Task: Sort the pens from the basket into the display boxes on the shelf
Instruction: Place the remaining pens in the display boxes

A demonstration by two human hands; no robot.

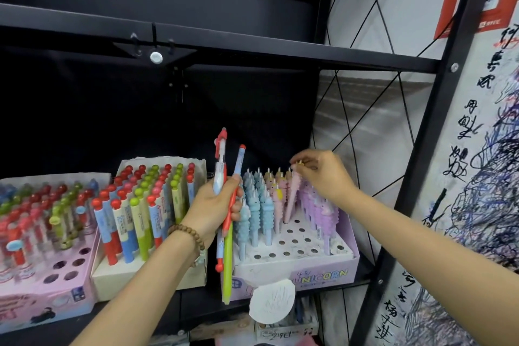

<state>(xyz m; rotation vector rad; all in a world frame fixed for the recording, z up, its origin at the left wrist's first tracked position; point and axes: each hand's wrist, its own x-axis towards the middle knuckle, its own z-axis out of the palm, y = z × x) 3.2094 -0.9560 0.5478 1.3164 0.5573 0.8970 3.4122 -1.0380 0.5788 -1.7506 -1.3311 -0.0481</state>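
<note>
- Shelf (363,264): three display boxes (146,275) are stood on it. The unicorn box (309,275), at the right, is part filled, and its near holes are bare.
- Left hand (213,205): fingers are curled round a pen bundle (228,275), held upright just left of the unicorn box.
- Right hand (325,174): thumb and fingertips are pinched on the top of a pink pen (292,196), which is tilted in a far hole.
- Handling, as judged: pens are taken to be light, stiff and smooth. A pinch near the top is advised, with the tip steered into a hole.
</note>
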